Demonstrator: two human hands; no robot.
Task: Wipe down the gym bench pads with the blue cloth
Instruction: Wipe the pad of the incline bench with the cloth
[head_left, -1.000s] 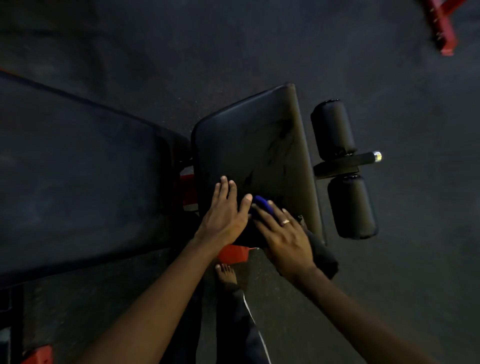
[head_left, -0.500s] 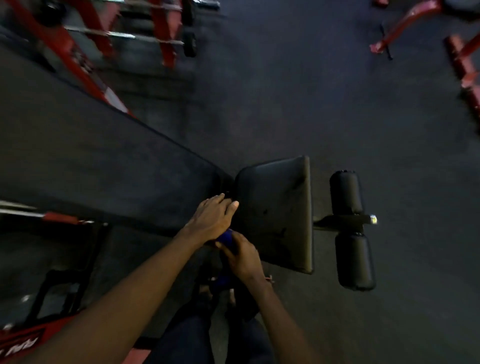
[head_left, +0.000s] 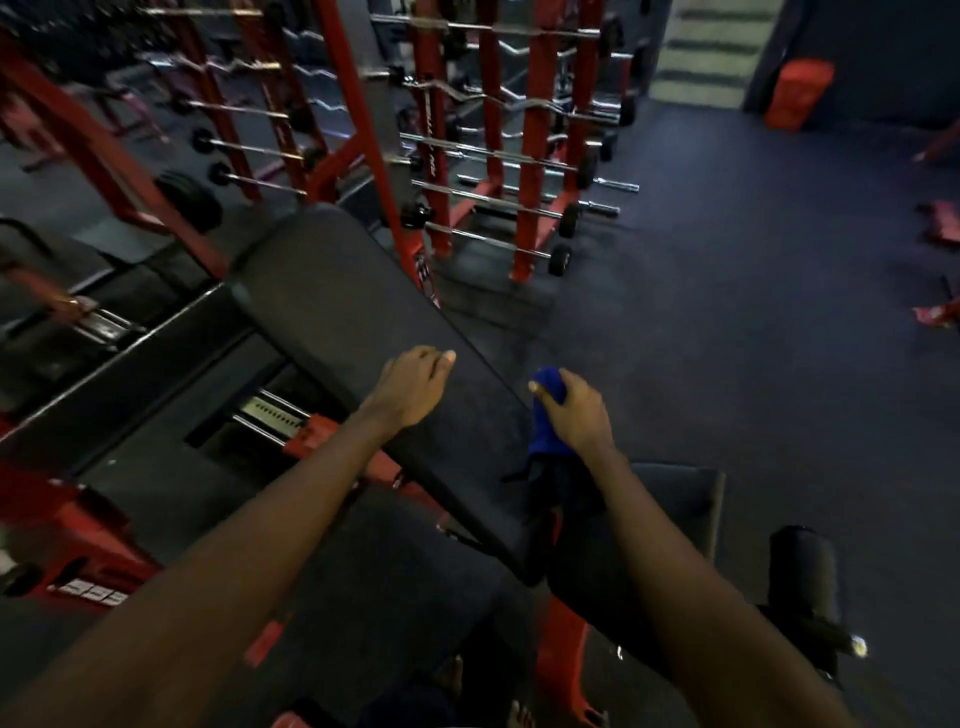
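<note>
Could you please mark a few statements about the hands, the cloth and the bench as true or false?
1. The right hand grips the blue cloth. True.
2. The left hand holds a spray bottle. False: it rests on the long back pad and holds nothing.
3. The cloth lies spread flat on the floor. False: it hangs from the right hand, at the right edge of the back pad.
4. A red rack loaded with barbells stands beyond the bench. True.
</note>
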